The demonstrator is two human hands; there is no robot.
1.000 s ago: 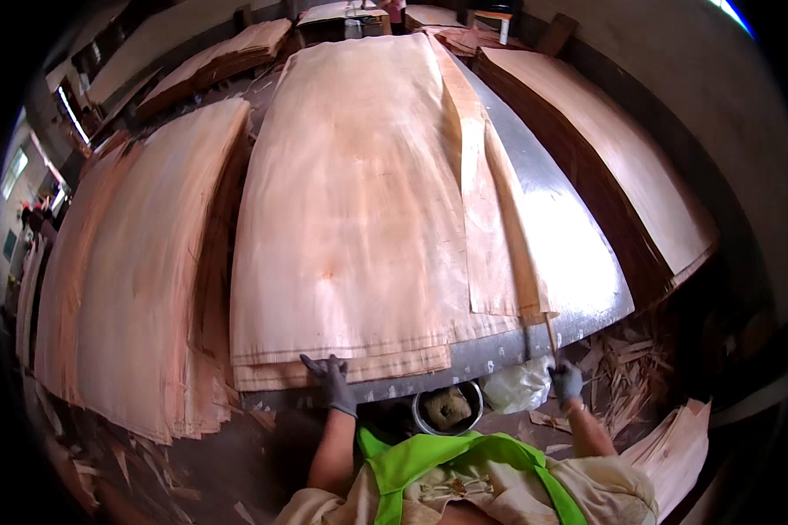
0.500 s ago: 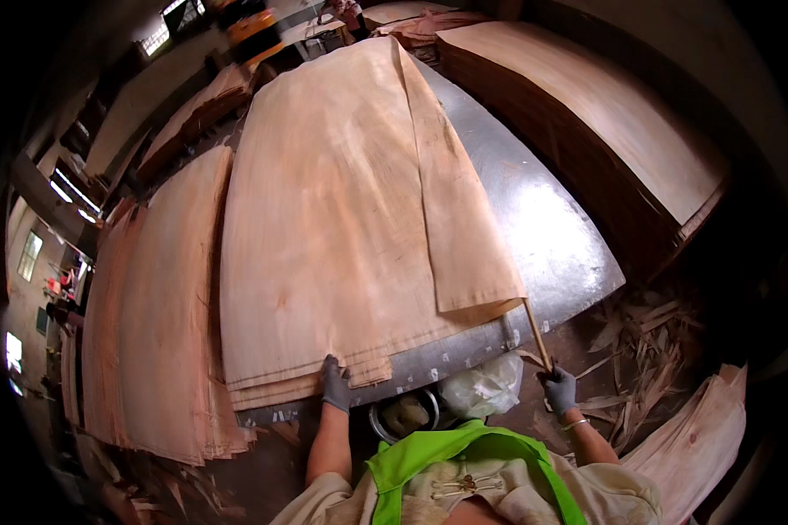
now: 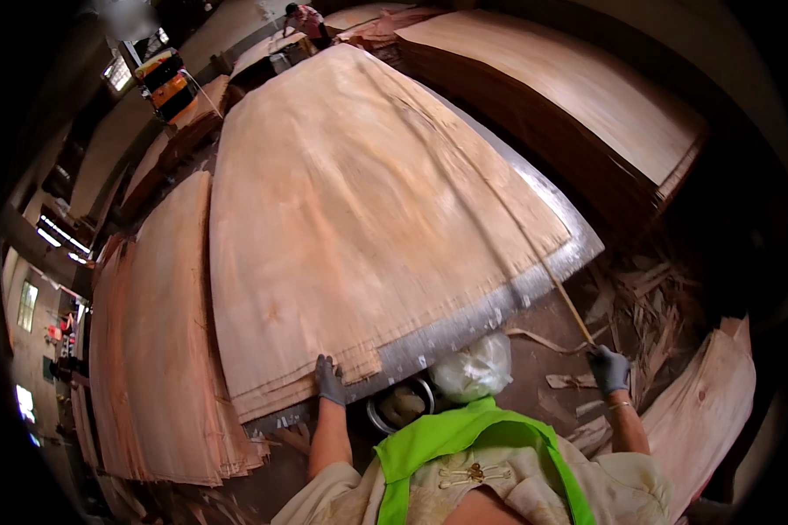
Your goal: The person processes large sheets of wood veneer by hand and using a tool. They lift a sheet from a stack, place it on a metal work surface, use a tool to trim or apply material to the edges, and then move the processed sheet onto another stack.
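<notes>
A large, thin wood veneer sheet (image 3: 350, 210) lies spread over a grey metal-topped table (image 3: 534, 289), its front edge doubled at the left. My gloved left hand (image 3: 329, 381) rests on that front edge with the fingers stretched out on the wood. My gloved right hand (image 3: 609, 369) is closed round the near end of a long, thin stick (image 3: 571, 302). The stick slants far and left across the right part of the sheet, where a shadow or crease runs beside it. My right hand is off the table's front right corner.
Veneer stacks stand at the left (image 3: 162, 332) and far right (image 3: 569, 87). Below the table edge are a round metal pot (image 3: 403, 405) and a white plastic bag (image 3: 473, 367). Veneer scraps (image 3: 643, 306) litter the right floor near a leaning veneer bundle (image 3: 705, 411). A person (image 3: 306, 19) is at the far end.
The folded-over right side of the sheet now lies opened out, covering more of the metal top. My right hand has moved right with the stick. My left hand stays on the edge.
</notes>
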